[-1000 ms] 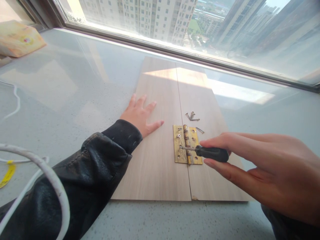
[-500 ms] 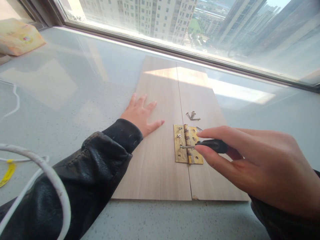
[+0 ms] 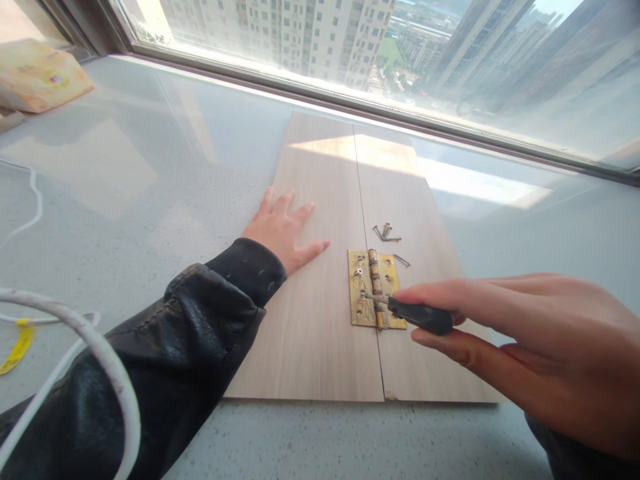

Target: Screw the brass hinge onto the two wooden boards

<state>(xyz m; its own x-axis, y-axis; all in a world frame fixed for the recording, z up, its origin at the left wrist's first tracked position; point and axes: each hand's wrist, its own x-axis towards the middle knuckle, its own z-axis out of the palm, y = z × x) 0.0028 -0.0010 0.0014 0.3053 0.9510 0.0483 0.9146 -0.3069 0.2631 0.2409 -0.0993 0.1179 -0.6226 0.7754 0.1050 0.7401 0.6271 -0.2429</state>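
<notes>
Two pale wooden boards lie side by side, the left board [image 3: 310,333] and the right board [image 3: 400,173]. Across their seam sits a brass hinge [image 3: 367,313] with screw heads in its left leaf. My left hand [image 3: 283,230] rests flat on the left board, fingers spread. Between thumb and fingers my right hand [image 3: 520,347] grips the black handle of a screwdriver [image 3: 423,315]. Its metal tip reaches the left leaf of the hinge, at a screw there. Several loose screws [image 3: 386,233] lie in a small pile above the hinge, and a single screw [image 3: 401,260] lies nearer to it.
The boards lie on a speckled grey-white counter [image 3: 165,220] below a window [image 3: 280,40]. A white cable [image 3: 117,377] loops over my left sleeve, with a yellow tag [image 3: 17,347] beside it. An orange-yellow packet [image 3: 45,77] stands at the far left.
My right hand has shifted down and a little right, its fingers opening slightly around the handle. The screwdriver's handle now tilts lower. The single screw shows more fully. My left hand stays put.
</notes>
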